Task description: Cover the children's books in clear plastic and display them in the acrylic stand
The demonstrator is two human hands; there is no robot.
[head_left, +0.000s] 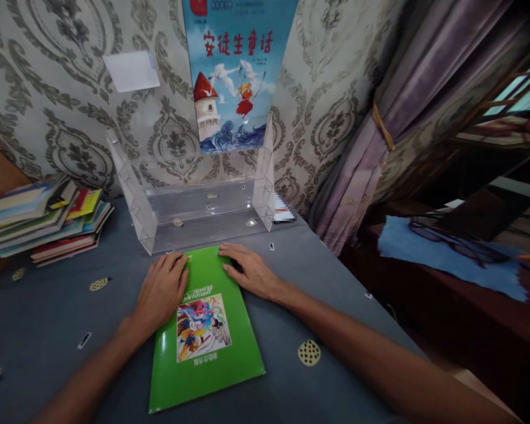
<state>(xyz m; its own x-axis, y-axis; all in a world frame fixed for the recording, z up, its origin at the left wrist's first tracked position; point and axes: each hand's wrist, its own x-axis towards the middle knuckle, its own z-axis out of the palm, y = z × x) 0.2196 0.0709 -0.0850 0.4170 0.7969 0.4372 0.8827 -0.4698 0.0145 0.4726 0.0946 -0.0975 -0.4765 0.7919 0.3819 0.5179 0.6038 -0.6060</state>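
A green picture book (pixel 205 347) lies flat on the grey table (pixel 48 306), its cover upside down to me. My left hand (pixel 161 291) rests on the book's far left corner, fingers stretched and lying flat. My right hand (pixel 249 272) lies on the far right corner, fingers also flat and spread. Just beyond the book stands a clear acrylic rack (pixel 194 206). A blue storybook (pixel 234 76) with red Chinese characters stands upright in the rack, leaning on the wall.
A stack of colourful books (pixel 44 218) sits at the left of the table. Patterned wallpaper (pixel 62 106) backs the table; a purple curtain (pixel 401 118) hangs at the right. A blue cloth (pixel 450 256) lies on a dark wooden surface at the right.
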